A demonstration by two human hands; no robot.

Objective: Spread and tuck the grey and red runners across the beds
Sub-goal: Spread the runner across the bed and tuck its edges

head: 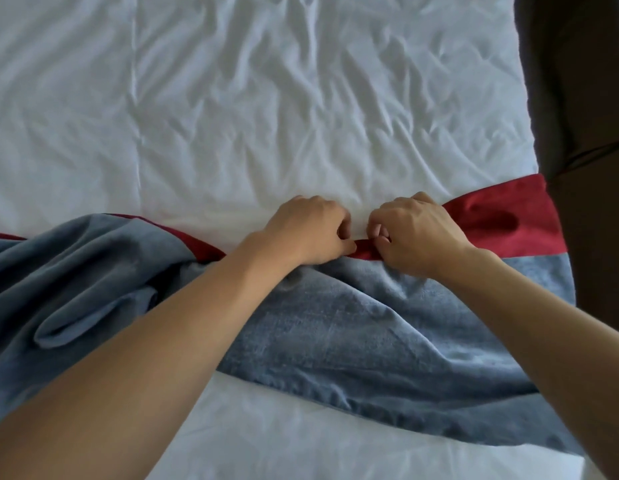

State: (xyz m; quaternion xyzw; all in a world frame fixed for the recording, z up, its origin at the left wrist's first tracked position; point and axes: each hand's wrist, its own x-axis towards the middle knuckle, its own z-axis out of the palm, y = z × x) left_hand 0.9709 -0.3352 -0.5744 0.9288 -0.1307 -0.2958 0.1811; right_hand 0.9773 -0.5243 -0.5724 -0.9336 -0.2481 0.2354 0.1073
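Observation:
A grey and red runner (353, 323) lies rumpled across a white bed (249, 98). Its grey part is bunched in folds at the left and lies flatter at the right. The red band (498, 220) shows along the far edge, wide at the right and narrow at the left. My left hand (311, 230) and my right hand (415, 230) sit close together at the middle of the far edge. Both pinch the red edge with fingers curled, and a short red strip shows between them.
The white sheet is wrinkled beyond the runner, with a seam running down at the left. The bed's right edge borders a dark brown floor or furniture (585, 98). More white sheet (266, 427) shows near me below the runner.

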